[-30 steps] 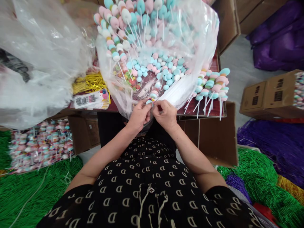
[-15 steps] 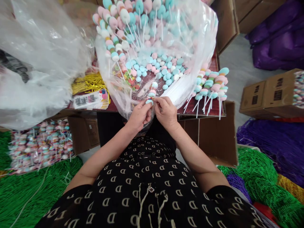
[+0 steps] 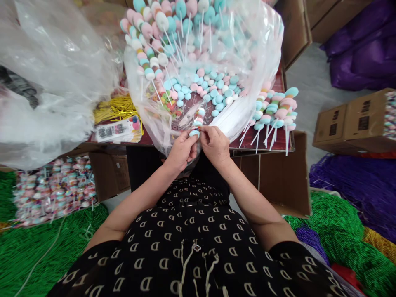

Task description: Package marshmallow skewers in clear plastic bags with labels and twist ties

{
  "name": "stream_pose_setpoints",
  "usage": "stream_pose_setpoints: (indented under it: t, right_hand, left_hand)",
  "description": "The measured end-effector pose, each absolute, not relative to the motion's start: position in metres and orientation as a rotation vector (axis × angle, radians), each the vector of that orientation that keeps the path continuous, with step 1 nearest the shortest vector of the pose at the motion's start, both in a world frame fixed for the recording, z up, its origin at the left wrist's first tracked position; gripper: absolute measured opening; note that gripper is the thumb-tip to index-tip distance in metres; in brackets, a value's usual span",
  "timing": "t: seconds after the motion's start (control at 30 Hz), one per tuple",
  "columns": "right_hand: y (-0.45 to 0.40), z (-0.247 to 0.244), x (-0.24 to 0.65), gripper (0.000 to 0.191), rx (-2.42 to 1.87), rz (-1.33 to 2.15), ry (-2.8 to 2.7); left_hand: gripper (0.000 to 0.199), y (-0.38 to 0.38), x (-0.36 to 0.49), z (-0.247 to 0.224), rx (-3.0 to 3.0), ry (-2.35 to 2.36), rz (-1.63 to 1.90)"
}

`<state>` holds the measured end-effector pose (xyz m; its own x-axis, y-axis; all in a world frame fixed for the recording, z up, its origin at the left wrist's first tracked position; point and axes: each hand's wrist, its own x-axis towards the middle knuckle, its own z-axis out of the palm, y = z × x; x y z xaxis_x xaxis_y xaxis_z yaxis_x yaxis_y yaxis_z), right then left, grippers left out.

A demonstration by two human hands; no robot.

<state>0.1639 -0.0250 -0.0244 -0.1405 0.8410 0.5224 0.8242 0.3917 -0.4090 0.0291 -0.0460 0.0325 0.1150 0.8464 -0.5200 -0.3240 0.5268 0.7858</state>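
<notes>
A pastel pink-and-blue candy skewer (image 3: 197,120) is grasped near its base by the left hand (image 3: 182,151) and right hand (image 3: 215,146).

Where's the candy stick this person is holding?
In the head view, the candy stick is held at its lower end between the left hand and the right hand, at the mouth of the clear plastic bag.

We look forward and down from the person's head, close above the left hand (image 3: 182,151) and right hand (image 3: 215,147), with the dark red tabletop (image 3: 280,142) just beyond them and the patterned black top (image 3: 192,243) below them.
</notes>
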Motion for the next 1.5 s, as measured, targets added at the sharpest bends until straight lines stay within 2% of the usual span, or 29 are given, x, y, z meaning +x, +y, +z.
stream_pose_setpoints:
  t: [0.27, 0.63, 0.93, 1.17, 1.5]
  right_hand:
    - [-0.022, -0.027, 0.165, 0.020, -1.435, 0.091, -2.001]
    - [-0.012, -0.024, 0.171, 0.011, -1.434, 0.108, -2.006]
    - [-0.017, -0.024, 0.177, 0.019, -1.310, 0.175, -2.004]
    - [-0.017, -0.020, 0.178, 0.021, -1.329, 0.117, -2.056]
    - [-0.014, -0.020, 0.177, 0.013, -1.338, 0.088, -2.066]
  left_hand:
    - [0.001, -0.046, 0.029, 0.031, 0.581, 1.127, 0.931]
    - [0.011, -0.047, 0.028, 0.030, 0.583, 1.139, 0.901]
    - [0.006, -0.047, 0.028, 0.024, 0.671, 1.121, 0.922]
    - [0.017, -0.049, 0.026, 0.018, 0.777, 1.133, 0.921]
    - [0.013, -0.049, 0.027, 0.021, 0.746, 1.125, 0.920]
